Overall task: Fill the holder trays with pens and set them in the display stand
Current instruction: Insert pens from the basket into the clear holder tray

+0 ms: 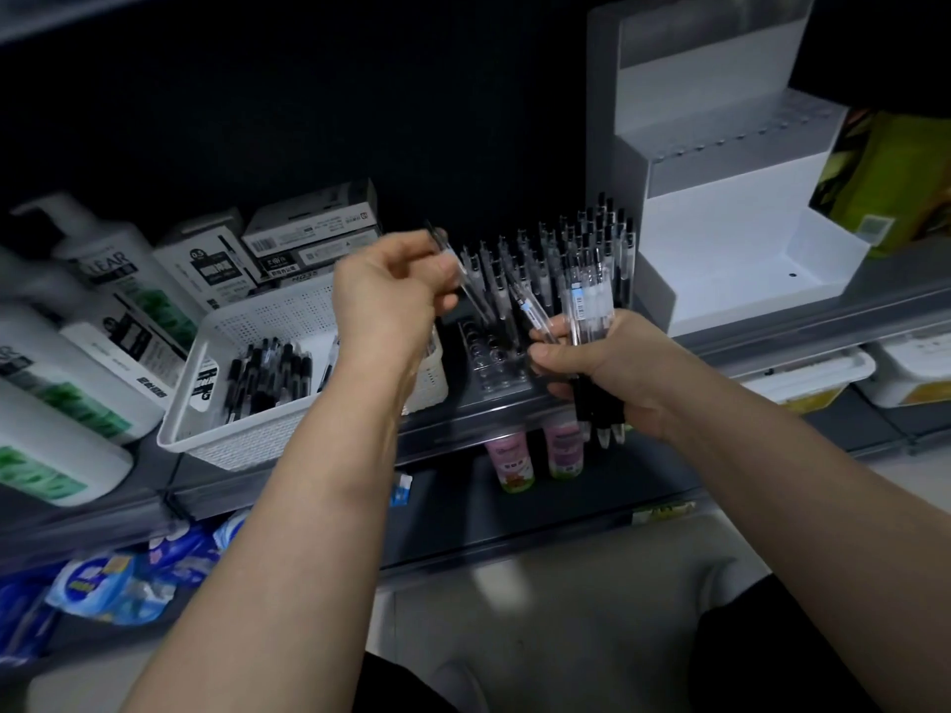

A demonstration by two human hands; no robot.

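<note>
My left hand (391,301) pinches a single pen (465,283) in curled fingers, its tip slanting down toward the clear holder tray (496,365) on the shelf. My right hand (612,367) is clenched round a bundle of pens (589,295) just beside the tray. The rear rows stand full and the front holes look bare. I'd bring the pen upright over one front hole, then lower it straight, clear of its neighbours. The white display stand (731,239) sits to the right.

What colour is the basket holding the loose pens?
The basket is white, perforated; head view.
</note>
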